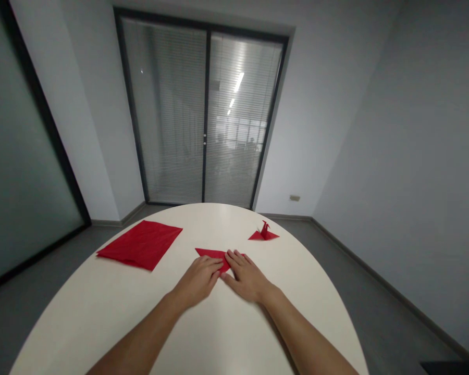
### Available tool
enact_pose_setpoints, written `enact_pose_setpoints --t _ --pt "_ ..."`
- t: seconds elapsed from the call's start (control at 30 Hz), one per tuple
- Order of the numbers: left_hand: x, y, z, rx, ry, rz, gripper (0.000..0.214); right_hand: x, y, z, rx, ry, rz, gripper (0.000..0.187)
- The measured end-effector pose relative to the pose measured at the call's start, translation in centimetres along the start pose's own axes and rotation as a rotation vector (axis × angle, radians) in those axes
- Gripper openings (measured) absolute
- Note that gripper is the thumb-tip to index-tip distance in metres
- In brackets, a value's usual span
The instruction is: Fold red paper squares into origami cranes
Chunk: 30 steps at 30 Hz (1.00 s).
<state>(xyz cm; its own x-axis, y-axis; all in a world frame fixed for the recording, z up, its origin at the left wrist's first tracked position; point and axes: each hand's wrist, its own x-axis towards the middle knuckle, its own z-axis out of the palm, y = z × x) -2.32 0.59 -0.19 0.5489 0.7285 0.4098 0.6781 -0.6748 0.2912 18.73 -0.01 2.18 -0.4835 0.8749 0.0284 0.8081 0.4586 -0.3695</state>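
A folded piece of red paper (211,253), roughly triangular, lies flat on the round white table (234,333) in front of me. My left hand (201,276) rests on its left part, fingers close together and lying over the paper. Across its right part my right hand (245,275) lies flat, fingers stretched out and pressing down. The two hands nearly meet at the thumbs. Between them shows a strip of the paper; its right side is mostly hidden under my right hand. Beyond that hand stands a folded red paper crane (264,232) with its wings spread.
Several larger red paper sheets (140,244) appear stacked flat at the table's left. Behind the table is a dark-framed glass door (207,114) with blinds. Pale walls and grey floor surround the table. A socket (294,198) sits low on the wall.
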Motion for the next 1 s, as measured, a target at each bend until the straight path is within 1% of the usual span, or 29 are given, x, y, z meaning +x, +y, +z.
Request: enact_pose_setpoints --t 0.13,0.27,0.37,0.5,0.63,0.73,0.8,0.87,1.0 --pt "-0.2 -0.4 0.5 0.006 0.047 0.018 0.037 -0.2 0.3 -0.3 0.001 0.020 -0.014 0.074" --pt "-0.4 -0.8 1.0 0.039 0.034 -0.012 0.041 -0.2 0.3 -0.3 0.025 0.034 -0.044 0.067" --pt "-0.4 -0.6 0.8 0.040 0.042 -0.022 0.039 -0.2 0.2 -0.2 0.050 0.042 -0.016 0.061" --pt "-0.4 -0.3 0.4 0.011 0.037 -0.029 0.039 0.0 0.1 0.1 0.046 0.068 0.039 0.063" --pt "-0.4 -0.4 0.3 -0.001 0.006 -0.035 0.042 0.1 0.1 0.5 0.061 0.105 0.047 0.067" --pt "-0.5 -0.6 0.5 -0.009 -0.003 -0.016 0.042 0.3 0.1 0.8 0.071 0.123 0.068 0.065" --pt "-0.6 -0.6 0.5 -0.010 -0.012 -0.020 0.041 0.5 0.2 0.8 0.064 0.155 0.090 0.058" --pt "-0.7 -0.5 0.4 -0.012 -0.015 -0.037 0.039 0.7 0.5 0.7 0.048 0.214 0.098 0.047" --pt "-0.6 0.0 0.0 -0.023 -0.003 -0.063 0.034 0.8 1.3 -0.1 0.028 0.344 0.064 0.028"
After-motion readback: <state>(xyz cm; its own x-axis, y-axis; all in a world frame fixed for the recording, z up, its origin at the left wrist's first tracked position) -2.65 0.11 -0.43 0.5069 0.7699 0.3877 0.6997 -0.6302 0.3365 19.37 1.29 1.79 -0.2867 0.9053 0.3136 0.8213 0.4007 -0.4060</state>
